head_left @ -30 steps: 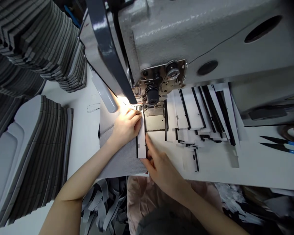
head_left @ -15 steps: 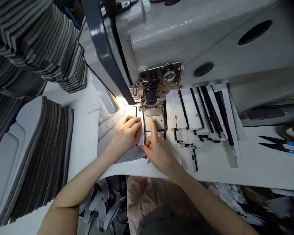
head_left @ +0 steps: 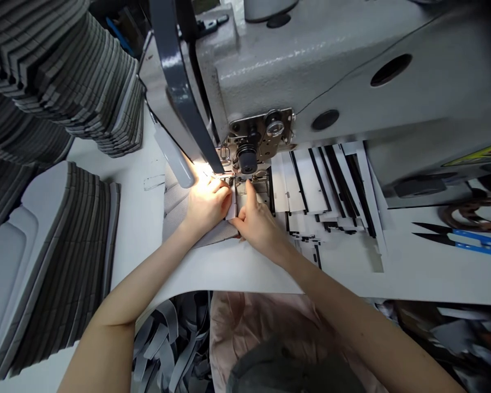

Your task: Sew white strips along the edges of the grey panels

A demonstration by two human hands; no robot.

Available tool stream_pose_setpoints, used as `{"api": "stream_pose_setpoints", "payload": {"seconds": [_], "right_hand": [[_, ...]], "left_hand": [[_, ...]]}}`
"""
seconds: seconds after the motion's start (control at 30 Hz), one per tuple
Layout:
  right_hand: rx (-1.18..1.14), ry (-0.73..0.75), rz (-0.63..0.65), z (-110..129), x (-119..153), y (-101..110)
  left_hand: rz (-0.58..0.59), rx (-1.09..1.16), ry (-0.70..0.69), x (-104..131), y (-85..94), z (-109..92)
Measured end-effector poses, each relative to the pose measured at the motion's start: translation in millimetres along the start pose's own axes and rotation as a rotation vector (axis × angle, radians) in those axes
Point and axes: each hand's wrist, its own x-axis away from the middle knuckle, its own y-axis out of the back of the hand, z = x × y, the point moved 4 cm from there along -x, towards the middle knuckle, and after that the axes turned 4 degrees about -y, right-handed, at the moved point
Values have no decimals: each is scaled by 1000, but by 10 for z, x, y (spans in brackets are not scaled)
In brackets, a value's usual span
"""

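Note:
A grey quilted fabric panel [head_left: 175, 218] lies under the needle area of the sewing machine [head_left: 247, 155], with a narrow white strip [head_left: 231, 207] along its right edge. My left hand [head_left: 207, 206] rests on the panel close to the needle, fingers curled together against the strip. My right hand [head_left: 258, 222] is at the strip's near end, thumb and bent fingers closed at the edge while the index finger points forward over the metal plate. The fingertips partly hide the strip and the panel edge.
Tall stacks of grey padded panels [head_left: 77, 240] stand on the left. White strips with black edges [head_left: 311, 180] lie fanned out right of the needle. Blue-handled snips [head_left: 474, 240] and a brown tape roll [head_left: 470, 213] lie far right. Grey fabric strips [head_left: 167, 338] hang below the table edge.
The panel and white strip have moved forward under the needle, and both hands have moved forward with them. The view has also shifted slightly.

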Motion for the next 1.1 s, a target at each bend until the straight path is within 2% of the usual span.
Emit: {"api": "stream_pose_setpoints", "payload": {"seconds": [0.17,0.33,0.47,0.6,0.7,0.8,1.0,1.1], "right_hand": [[85,14,-43,-4,-79,38],[178,48,-45,28,86,67],[162,14,-54,30,153,87],[197,-15,-17,43,113,85],[303,19,-60,54,118,78],[491,104,-137,54,207,50],[802,451,-220,60,462,-53],[871,486,-183,64,484,-63]], "left_hand": [[-20,61,8,58,47,-58],[-37,214,7,265,166,-219],[-41,314,-16,355,215,-208],[48,282,-64,363,226,-198],[46,194,-88,374,258,-246],[45,149,-132,395,284,-310],[5,162,-198,401,296,-298],[-9,156,-196,375,258,-248]]}}
